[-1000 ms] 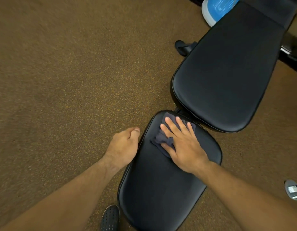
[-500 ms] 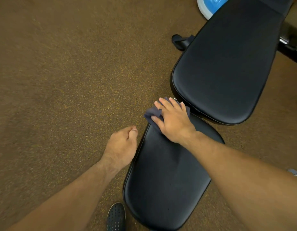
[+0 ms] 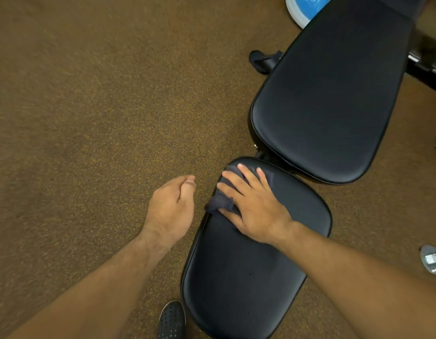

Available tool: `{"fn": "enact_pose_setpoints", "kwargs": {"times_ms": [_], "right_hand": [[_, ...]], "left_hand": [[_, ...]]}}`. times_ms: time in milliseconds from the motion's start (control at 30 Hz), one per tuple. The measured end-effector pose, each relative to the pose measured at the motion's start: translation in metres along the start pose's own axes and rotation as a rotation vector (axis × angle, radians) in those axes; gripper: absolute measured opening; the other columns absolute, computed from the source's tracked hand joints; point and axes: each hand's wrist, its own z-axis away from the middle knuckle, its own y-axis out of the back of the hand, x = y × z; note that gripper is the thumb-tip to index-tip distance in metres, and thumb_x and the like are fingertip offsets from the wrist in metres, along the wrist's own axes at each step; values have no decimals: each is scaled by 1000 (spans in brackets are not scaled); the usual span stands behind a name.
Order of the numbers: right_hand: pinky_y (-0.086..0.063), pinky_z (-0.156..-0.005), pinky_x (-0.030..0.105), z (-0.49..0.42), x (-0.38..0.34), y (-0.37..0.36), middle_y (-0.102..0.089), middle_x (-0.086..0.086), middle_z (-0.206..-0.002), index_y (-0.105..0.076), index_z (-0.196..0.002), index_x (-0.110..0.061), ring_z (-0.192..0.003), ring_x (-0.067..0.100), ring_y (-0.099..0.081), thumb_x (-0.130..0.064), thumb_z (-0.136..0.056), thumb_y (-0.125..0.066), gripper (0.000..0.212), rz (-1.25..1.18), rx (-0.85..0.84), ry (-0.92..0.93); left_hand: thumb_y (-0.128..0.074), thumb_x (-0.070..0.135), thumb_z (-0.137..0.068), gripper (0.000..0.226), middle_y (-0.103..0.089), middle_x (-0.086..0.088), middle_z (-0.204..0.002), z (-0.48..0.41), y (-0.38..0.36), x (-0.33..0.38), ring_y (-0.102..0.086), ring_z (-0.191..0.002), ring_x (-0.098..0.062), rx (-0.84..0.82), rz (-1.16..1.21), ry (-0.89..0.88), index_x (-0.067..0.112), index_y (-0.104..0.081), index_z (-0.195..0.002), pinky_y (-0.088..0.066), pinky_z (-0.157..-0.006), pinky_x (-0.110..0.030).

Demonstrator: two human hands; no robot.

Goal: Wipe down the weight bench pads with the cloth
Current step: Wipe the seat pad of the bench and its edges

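Flat and spread, the right grip (image 3: 255, 206) presses the dark cloth (image 3: 220, 204) onto the upper left end of the seat pad (image 3: 248, 277), low centre of the frame, clasping nothing. The left grip (image 3: 171, 206) hangs loosely curled and empty over the floor (image 3: 89, 118), just left of the pad. Wiping the seat looks to be the step in hand; next likely calls for strokes down its length, then the back pad (image 3: 334, 106), upper right.

text: none readable from where I stand | labels, brands: none legible | numbers, signs: none legible
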Motion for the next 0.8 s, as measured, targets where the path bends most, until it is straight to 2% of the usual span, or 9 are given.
{"fn": "enact_pose_setpoints", "kwargs": {"times_ms": [100,167,233,333,400,467,533,633,800], "right_hand": [[-14,-115,52,-44,0,14,-54,-1,-134,-61,-124,-21,-137,30,-34,-55,-93,-35,53,-1,-32,-30],[-30,-101,47,-67,-7,25,-64,1,-108,-67,-100,-22,-113,30,-51,-56,-88,-34,49,92,-58,-63],[-36,-91,46,-77,-12,30,-64,2,-100,-66,-97,-22,-101,29,-53,-59,-87,-36,48,167,-94,-86],[-29,-106,49,-69,-9,27,-58,3,-128,-55,-119,-20,-123,28,-44,-65,-83,-45,58,77,-73,-54],[-7,-119,50,-57,-2,32,-27,4,-158,-34,-144,-15,-147,22,-14,-63,-82,-55,81,-146,-114,-24],[5,-120,45,-43,6,45,-5,1,-164,-19,-153,-14,-149,14,5,-55,-83,-62,92,-321,-119,-34],[0,-121,42,-26,19,54,-14,0,-162,-24,-152,-14,-149,13,-1,-46,-85,-62,83,-351,-50,-76],[-19,-115,30,0,40,53,-43,2,-148,-45,-141,-12,-141,19,-31,-29,-92,-56,53,-351,114,-223],[-22,-110,21,13,60,51,-44,-2,-150,-44,-146,-18,-137,12,-36,-19,-102,-37,44,-438,89,-446]], "left_hand": [[-41,24,-101,34,-65,4,-124,0,-7,-3,-56,-115,-9,51,42,-10,16,-64,-125,-41,-104,-29],[-40,24,-101,35,-65,6,-123,2,-11,-6,-56,-114,-9,62,47,-4,17,-64,-126,-41,-103,-28],[-38,25,-102,36,-65,5,-123,3,-12,-10,-56,-114,-11,78,57,16,19,-62,-127,-43,-103,-33],[-40,28,-101,36,-61,7,-129,2,-14,-10,-52,-116,-7,114,158,86,21,-59,-131,-38,-106,-29],[-42,30,-101,38,-55,9,-136,-3,-17,-2,-46,-123,-3,92,257,114,23,-55,-136,-31,-109,-25],[-43,33,-101,40,-51,10,-139,-12,-23,10,-44,-128,-4,37,291,106,24,-52,-139,-30,-113,-28],[-45,37,-99,42,-52,11,-139,-22,-32,22,-45,-128,-4,-33,285,75,27,-53,-139,-31,-114,-32],[-51,46,-94,47,-53,10,-140,-34,-50,40,-46,-130,-8,-123,154,-7,30,-53,-138,-30,-114,-30],[-44,75,-83,78,-21,0,-158,-40,-83,59,-31,-140,-29,-245,-298,27,44,-20,-151,-28,-109,-38]]}}
